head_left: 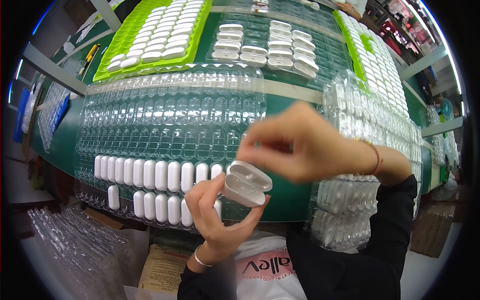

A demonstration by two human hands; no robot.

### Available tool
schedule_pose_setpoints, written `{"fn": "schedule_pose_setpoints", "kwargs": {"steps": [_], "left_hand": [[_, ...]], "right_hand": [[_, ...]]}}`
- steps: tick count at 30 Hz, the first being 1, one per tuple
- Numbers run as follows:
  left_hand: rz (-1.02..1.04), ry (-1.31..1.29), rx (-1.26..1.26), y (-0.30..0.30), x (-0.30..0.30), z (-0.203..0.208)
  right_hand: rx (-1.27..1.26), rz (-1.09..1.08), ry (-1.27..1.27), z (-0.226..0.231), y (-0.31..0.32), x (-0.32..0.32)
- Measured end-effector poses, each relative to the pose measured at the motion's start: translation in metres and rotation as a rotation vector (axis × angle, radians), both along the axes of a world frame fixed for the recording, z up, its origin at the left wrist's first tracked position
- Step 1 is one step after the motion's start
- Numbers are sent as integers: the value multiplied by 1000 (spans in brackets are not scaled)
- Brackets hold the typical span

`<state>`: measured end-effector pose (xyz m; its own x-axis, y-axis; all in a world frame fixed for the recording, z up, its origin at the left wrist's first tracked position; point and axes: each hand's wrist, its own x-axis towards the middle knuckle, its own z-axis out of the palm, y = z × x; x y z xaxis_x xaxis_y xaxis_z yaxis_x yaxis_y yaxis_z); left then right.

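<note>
My left hand [216, 216] is closed round a small white earbud case [244, 194], thumb and fingers at its sides. The lid stands open, and the two hollows inside face up. My right hand [306, 142] is over the case, a little blurred by motion, its fingers curled and its thumb and forefinger tips close to the lid's edge. Whether these tips touch the lid or pinch something small cannot be made out. Under and left of my left hand, closed white cases [149, 173] stand in two rows in a clear plastic tray [145, 142].
Stacked clear trays [345, 200] with white pieces stand at the right. Farther back lie several opened cases [280, 45] and bright green trays [199, 47] of white cases. A yellow cutter [91, 54] lies far left; stacked clear plastic trays [82, 245] stand lower left.
</note>
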<state>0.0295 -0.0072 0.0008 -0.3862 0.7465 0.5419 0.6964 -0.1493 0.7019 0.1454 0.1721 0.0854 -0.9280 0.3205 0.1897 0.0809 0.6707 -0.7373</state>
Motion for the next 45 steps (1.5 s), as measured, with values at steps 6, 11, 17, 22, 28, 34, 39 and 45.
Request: {"fn": "schedule_pose_setpoints", "kwargs": {"steps": [6,11,17,22,28,34,39,45], "left_hand": [[-75,-71,-55,-5,-24,-2],[-109,-105,-55,0,-42,-7],[-176,-22,-97,3,-58,3],[-69,-78,-131,2,-55,-10],[-107,-90,-86,-3,-54,-5],[-144,-103,-64,-5,-48,-1],[-99,-133,85,5,-25,-1],[-175,-16,39,6,6,-1]], "right_hand": [[567,-387,-170,-33,211,-48],[752,-825,-351,-82,360,-43],[823,-789,-555,-110,396,-88],[983,-743,-560,-128,406,-85],[857,-866,-115,-98,391,-80],[-175,-458,90,-34,276,-58],[-460,-310,33,-2,108,22],[-643,-350,144,-30,-15,72]]}}
